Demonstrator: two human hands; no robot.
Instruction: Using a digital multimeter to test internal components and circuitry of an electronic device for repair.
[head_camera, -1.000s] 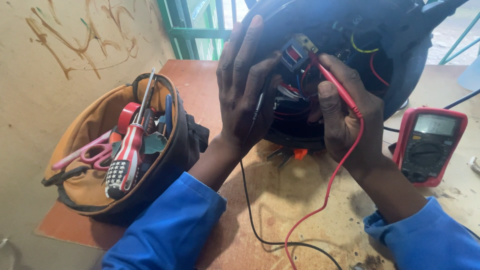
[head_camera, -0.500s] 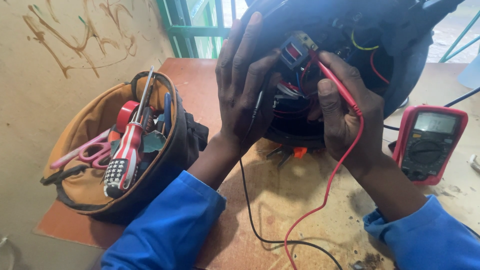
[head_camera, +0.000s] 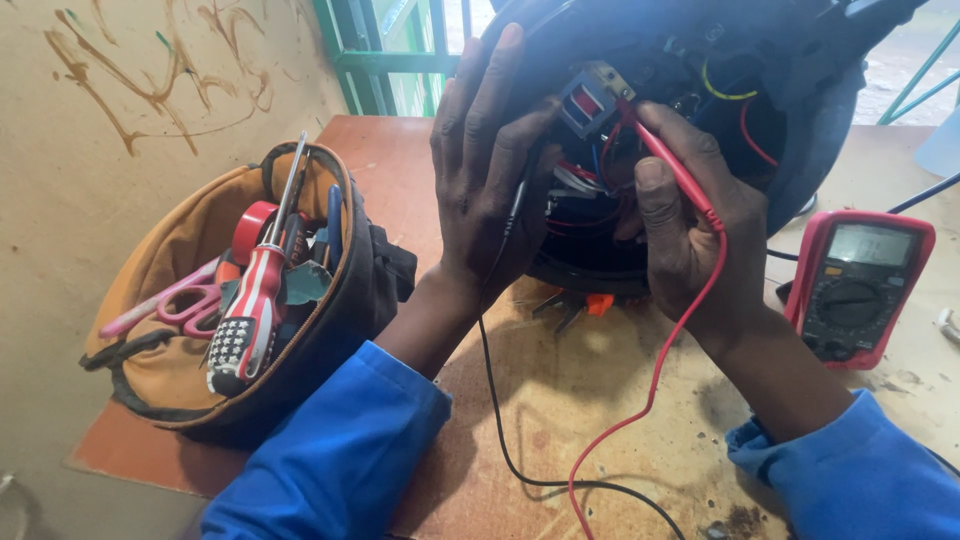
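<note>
- A red probe (head_camera: 672, 165) with a red lead (head_camera: 655, 385) is seen at centre right; a black lead (head_camera: 500, 420) is seen beside it.
- The dark appliance housing (head_camera: 810, 120) at the upper centre is shown black, with red and yellow wires inside.
- A red-cased multimeter (head_camera: 858, 288) with a grey screen and black dial is seen at the right.
- Blue sleeves (head_camera: 340, 450) are seen along the lower edge.
- A tan tool bag (head_camera: 170, 350) trimmed in black is seen at the left.
- A screwdriver (head_camera: 245, 320) striped red and white, with a black dotted end, is seen in it.
- Pink scissors (head_camera: 175, 300) are seen beside it.
- A green frame (head_camera: 385, 60) is seen at the top.
</note>
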